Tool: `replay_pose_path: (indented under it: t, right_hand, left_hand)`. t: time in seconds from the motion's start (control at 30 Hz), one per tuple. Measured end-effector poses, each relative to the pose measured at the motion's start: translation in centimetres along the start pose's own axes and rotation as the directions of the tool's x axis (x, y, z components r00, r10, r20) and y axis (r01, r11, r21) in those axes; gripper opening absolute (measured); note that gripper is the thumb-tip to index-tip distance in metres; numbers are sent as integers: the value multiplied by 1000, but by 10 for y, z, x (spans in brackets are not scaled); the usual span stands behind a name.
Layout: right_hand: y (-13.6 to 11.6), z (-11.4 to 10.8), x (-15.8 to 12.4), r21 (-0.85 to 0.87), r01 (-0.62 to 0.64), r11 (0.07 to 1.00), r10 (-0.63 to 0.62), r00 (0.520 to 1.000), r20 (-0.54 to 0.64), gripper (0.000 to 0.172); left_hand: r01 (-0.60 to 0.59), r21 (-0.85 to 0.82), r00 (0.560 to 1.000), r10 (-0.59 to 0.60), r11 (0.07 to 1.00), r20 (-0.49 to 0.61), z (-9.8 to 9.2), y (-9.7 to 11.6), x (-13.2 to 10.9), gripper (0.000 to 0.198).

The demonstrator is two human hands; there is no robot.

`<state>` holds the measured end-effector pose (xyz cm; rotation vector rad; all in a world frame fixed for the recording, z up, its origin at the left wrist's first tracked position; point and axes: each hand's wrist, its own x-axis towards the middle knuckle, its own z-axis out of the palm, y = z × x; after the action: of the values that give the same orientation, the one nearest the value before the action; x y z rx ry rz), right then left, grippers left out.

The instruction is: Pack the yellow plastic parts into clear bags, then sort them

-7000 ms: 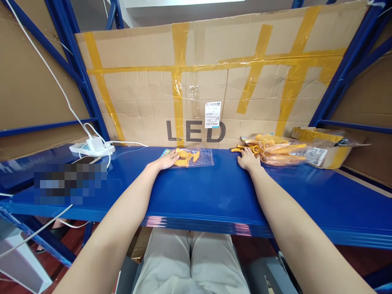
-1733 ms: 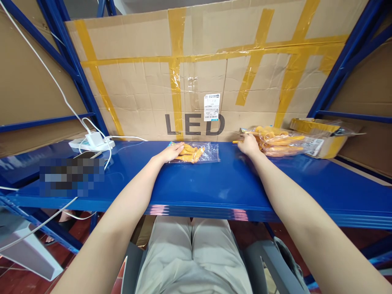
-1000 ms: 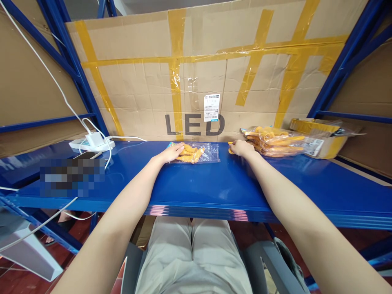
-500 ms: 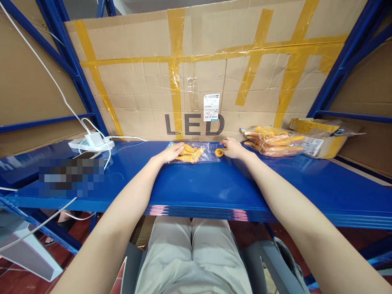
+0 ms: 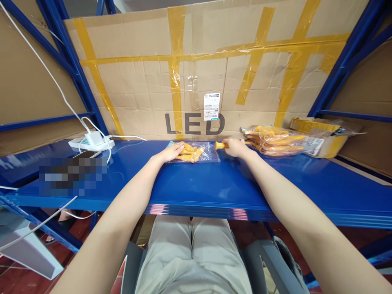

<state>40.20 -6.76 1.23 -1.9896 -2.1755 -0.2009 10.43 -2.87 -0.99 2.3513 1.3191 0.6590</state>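
Observation:
Fingers of my left hand (image 5: 171,152) press on the left end of a clear plastic bag (image 5: 211,154), which lies flat on the blue shelf. Inside that bag are several orange pieces (image 5: 192,153). My right hand (image 5: 236,147) is just right of the bag, its fingers closed around an orange plastic piece (image 5: 219,145). This piece is tube-like, and its wider end points left near the bag's right edge. The rest of it is hidden by the hand.
Clear bags of similar orange pieces (image 5: 272,141) are stacked at right, beside an open cardboard box (image 5: 326,143). A taped cardboard panel (image 5: 137,94) stands behind. At left are a power strip with a charger (image 5: 93,141), white cables and a partly blurred phone (image 5: 73,165).
My right hand has turned the orange piece, so its round open end no longer faces me and its side shows. My left hand and the bag have stayed put.

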Motion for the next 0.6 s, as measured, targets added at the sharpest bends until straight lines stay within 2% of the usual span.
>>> replay_pose_path:
  t: [0.1,0.23,0.37,0.6]
  right_hand:
    - [-8,-7,-4,-11,67,998,-68,997,-43,48]
    - [-28,-12,-12,-19,162,987,-162,987,-12,53]
    - [-43,-10,-15,43,203,978,-204,979,17,55]
    - [-43,-10,-14,256,123,959,-126,992,-5,51]
  left_hand:
    - [6,-29,1000,-6,1000,-17,1,0,0,77]
    - [28,-40,999,-28,999,-15,1,2,1,76]
    - [36,-39,999,-36,999,4,1,0,2,78]
    - [29,-40,1000,-29,999,0,3,-7,6,82]
